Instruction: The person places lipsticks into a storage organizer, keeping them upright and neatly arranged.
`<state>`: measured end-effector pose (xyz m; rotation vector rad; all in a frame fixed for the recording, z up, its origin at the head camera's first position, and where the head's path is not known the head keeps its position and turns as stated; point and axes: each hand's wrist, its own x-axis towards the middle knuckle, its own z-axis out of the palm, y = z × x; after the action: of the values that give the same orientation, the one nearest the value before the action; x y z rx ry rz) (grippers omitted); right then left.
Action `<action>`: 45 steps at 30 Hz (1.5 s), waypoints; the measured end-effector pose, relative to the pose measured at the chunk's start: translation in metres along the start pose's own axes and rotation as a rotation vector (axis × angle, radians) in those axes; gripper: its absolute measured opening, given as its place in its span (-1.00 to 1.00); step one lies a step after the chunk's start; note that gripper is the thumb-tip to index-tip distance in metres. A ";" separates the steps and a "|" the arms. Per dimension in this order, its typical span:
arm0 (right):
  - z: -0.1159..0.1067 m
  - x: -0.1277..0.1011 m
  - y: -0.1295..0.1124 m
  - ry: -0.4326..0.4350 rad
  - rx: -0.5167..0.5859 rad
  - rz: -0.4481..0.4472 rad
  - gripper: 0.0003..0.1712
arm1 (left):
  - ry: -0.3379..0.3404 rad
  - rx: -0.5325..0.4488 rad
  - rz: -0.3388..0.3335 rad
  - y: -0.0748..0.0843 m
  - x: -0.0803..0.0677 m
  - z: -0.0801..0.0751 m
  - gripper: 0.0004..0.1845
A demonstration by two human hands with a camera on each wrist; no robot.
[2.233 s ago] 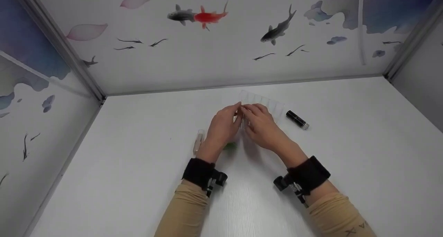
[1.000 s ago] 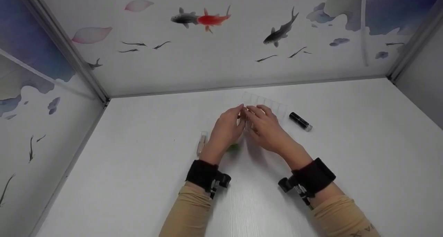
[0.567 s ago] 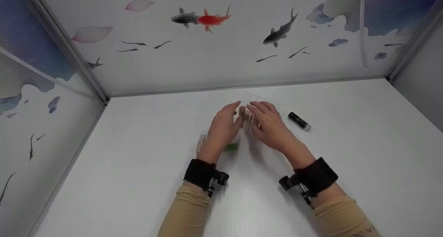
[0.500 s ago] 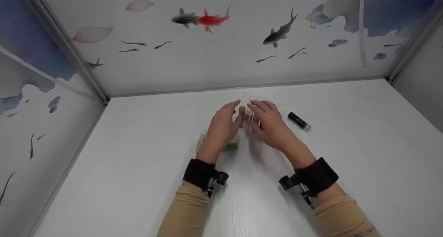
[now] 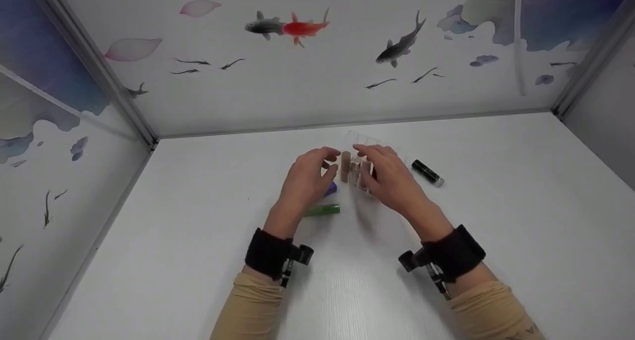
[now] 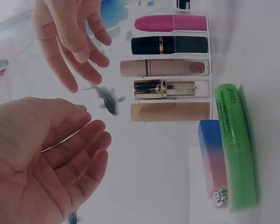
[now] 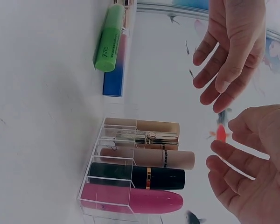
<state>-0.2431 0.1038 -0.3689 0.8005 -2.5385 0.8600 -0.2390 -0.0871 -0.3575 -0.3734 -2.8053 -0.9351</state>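
A clear lipstick organizer [image 7: 107, 161] stands on the table, a row of upright tubes in its slots: a tan tube [image 6: 163, 112], a gold-and-clear lipstick [image 6: 163, 88], a beige lip gloss tube [image 6: 163, 68], a black tube with a gold band [image 6: 165, 45] and a pink tube [image 6: 170, 23]. My left hand [image 5: 305, 178] hovers beside the tan tube with fingers loosely bent, holding nothing. My right hand [image 5: 392, 181] is at the organizer's other side, fingers relaxed and apart from the tubes in both wrist views. In the head view it hides part of the row.
A green tube [image 5: 323, 210] and a blue-to-pink tube [image 6: 212, 158] lie on the table beside the organizer, partly behind my left hand in the head view. A black tube with a clear end [image 5: 427, 173] lies to the right. Printed walls [image 5: 337, 92] enclose the table.
The hands, earlier together over the organizer, have parted. My left hand has drawn back leftward from the tan tube, baring it and the blue tube. My right hand has moved slightly right.
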 end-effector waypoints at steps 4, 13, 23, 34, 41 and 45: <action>0.003 0.000 -0.001 -0.039 0.033 -0.034 -0.58 | -0.082 0.017 -0.032 -0.003 -0.007 -0.009 -0.75; 0.016 -0.002 -0.005 -0.216 0.022 -0.091 -0.76 | -0.288 0.119 -0.126 -0.023 -0.020 -0.021 -0.75; 0.032 -0.002 -0.008 -0.387 -0.006 -0.056 -0.64 | -0.361 0.203 -0.129 -0.026 -0.019 -0.014 -0.80; 0.043 -0.004 -0.004 -0.496 -0.016 -0.071 -0.59 | -0.427 0.265 -0.087 -0.026 -0.015 -0.004 -0.81; 0.047 -0.002 -0.005 -0.524 -0.021 -0.066 -0.65 | -0.459 0.279 -0.100 -0.026 -0.016 -0.001 -0.80; 0.048 0.001 -0.010 -0.545 -0.038 -0.073 -0.70 | -0.487 0.284 -0.106 -0.026 -0.018 0.002 -0.87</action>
<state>-0.2443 0.0667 -0.4008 1.2480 -2.9461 0.6292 -0.2298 -0.1096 -0.3779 -0.4669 -3.3684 -0.4953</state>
